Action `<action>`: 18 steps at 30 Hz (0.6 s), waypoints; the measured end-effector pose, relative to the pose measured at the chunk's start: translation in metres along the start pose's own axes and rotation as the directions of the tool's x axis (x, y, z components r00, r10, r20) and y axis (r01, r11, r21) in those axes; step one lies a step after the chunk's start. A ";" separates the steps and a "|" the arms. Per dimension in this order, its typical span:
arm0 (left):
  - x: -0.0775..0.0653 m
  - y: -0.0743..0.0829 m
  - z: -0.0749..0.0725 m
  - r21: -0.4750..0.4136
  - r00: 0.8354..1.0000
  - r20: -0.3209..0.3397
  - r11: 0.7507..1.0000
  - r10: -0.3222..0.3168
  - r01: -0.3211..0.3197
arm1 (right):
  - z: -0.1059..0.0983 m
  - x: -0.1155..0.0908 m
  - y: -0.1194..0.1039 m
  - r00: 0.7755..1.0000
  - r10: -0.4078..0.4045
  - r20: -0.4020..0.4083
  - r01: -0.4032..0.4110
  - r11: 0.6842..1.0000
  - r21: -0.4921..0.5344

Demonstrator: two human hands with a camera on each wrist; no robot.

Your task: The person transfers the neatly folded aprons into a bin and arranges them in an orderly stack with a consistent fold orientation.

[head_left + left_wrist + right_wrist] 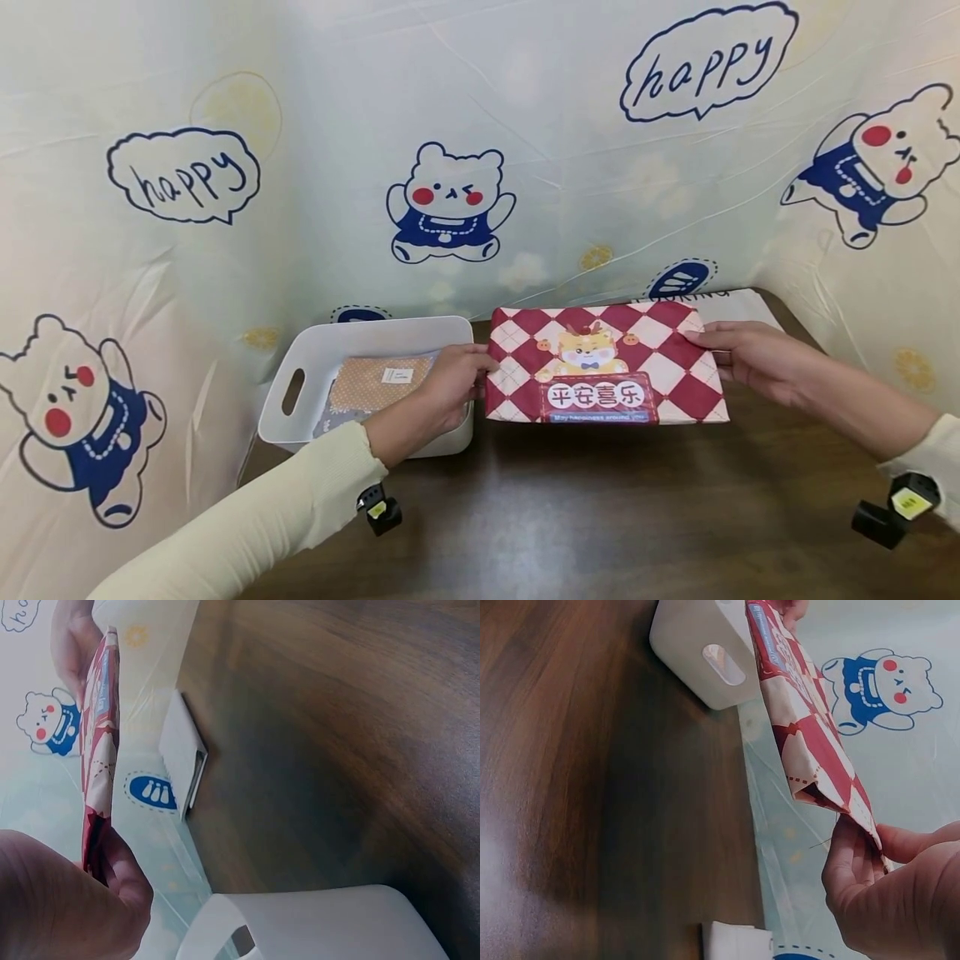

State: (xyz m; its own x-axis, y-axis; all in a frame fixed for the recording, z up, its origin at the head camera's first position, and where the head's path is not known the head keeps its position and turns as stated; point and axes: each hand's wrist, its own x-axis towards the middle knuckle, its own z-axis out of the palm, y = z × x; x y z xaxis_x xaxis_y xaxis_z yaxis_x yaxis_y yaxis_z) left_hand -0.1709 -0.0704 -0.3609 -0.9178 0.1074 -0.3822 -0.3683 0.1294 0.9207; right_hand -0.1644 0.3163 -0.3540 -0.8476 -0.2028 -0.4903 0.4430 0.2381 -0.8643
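A flat folded cloth (pixel 607 362) in red and white diamonds, printed with a cartoon animal and lettering, is held up above the table. My left hand (pixel 450 387) pinches its left end, and my right hand (pixel 753 358) pinches the right end between thumb and fingers. Seen edge-on in the left wrist view, the cloth (pixel 101 750) is thin and layered. The right wrist view shows folded layers at the end of the cloth (pixel 817 757) near my right hand (pixel 892 889). Its underside is hidden in the head view.
Left of the cloth stands a white plastic bin (pixel 442 442) with a handle slot. Inside lie a tan dotted folded cloth (pixel 367 387) and a grey patterned one (pixel 337 421). A folded white item (pixel 742 308) with black lettering lies at the table's back right. A printed curtain (pixel 555 167) hangs behind.
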 end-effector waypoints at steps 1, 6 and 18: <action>0.000 0.000 -0.001 0.000 1.000 -0.001 1.000 -0.003 0.003 | 0.001 0.001 0.000 1.000 -0.001 0.002 0.001 1.000 -0.003; -0.001 0.002 -0.005 0.008 1.000 -0.006 1.000 0.001 -0.001 | 0.004 0.003 -0.002 1.000 -0.004 0.015 0.004 1.000 -0.003; -0.002 0.005 -0.015 0.051 1.000 -0.025 0.999 -0.003 0.004 | 0.013 0.007 -0.007 1.000 0.007 0.022 -0.007 1.000 0.011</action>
State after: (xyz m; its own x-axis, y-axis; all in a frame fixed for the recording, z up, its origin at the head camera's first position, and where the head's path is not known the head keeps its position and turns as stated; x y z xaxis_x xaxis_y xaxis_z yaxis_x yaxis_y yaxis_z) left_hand -0.1728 -0.0845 -0.3543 -0.9201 0.0826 -0.3828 -0.3640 0.1798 0.9139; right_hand -0.1694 0.3008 -0.3523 -0.8379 -0.2219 -0.4986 0.4523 0.2289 -0.8620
